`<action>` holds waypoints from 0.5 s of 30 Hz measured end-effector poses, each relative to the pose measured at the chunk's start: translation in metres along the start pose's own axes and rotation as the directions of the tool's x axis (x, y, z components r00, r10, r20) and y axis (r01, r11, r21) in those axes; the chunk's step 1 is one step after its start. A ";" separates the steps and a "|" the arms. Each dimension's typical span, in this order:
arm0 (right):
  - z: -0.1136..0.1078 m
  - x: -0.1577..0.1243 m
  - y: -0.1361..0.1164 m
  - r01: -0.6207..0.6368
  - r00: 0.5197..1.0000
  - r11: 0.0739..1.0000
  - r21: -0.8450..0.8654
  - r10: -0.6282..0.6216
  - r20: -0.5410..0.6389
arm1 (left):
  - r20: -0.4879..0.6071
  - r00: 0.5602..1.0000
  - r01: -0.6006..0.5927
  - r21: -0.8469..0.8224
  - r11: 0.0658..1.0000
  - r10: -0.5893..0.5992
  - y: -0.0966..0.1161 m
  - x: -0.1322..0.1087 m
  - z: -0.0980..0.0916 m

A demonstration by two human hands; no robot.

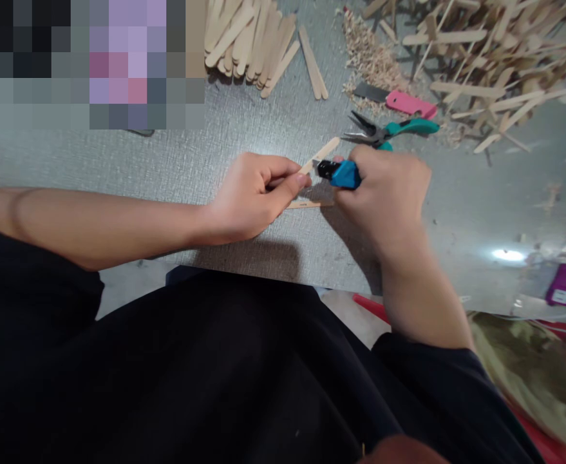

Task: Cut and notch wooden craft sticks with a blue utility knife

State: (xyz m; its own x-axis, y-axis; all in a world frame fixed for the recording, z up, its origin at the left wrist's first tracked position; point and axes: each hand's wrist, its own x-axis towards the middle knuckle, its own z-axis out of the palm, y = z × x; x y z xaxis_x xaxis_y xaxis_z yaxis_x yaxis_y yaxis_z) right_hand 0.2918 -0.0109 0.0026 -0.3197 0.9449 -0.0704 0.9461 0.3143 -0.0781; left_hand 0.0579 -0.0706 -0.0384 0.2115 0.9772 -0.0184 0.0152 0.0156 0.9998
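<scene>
"How does the wooden stick [330,147] look?"
"Pale, flat and slim, with a rounded upper end. It slants up to the right, just above the frame's centre."
"And the hands?"
"The left hand [251,193], its forearm coming in from the left edge, pinches the stick between thumb and fingers. The right hand [391,187], right of centre, is curled round a blue-and-black cutter [345,174], blade pointing left at the stick."
</scene>
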 end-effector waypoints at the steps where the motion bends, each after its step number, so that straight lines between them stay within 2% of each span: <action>1: 0.001 0.001 0.004 0.005 1.000 1.000 0.019 -0.005 -0.025 | -0.002 1.000 -0.014 -0.022 1.000 0.014 -0.002 0.000 0.001; 5: 0.003 0.004 0.013 0.026 0.997 0.997 0.068 -0.021 -0.071 | 0.003 0.999 -0.032 -0.055 0.998 0.032 -0.004 -0.001 0.001; 11: 0.001 -0.004 -0.002 0.064 0.998 0.998 0.024 -0.065 0.027 | 0.023 0.999 0.023 -0.041 0.999 -0.023 0.003 -0.001 -0.001; 15: 0.002 -0.001 0.008 -0.022 0.995 0.999 0.049 0.027 -0.094 | -0.016 0.999 0.040 -0.123 0.992 -0.042 -0.001 -0.002 -0.003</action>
State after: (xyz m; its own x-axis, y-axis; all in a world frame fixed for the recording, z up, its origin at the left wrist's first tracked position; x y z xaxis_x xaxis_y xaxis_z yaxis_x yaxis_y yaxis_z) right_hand 0.2995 -0.0093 0.0005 -0.2883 0.9573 0.0210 0.9492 0.2886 -0.1253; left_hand 0.0550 -0.0724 -0.0390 0.1950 0.9789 -0.0604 -0.0969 0.0805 0.9920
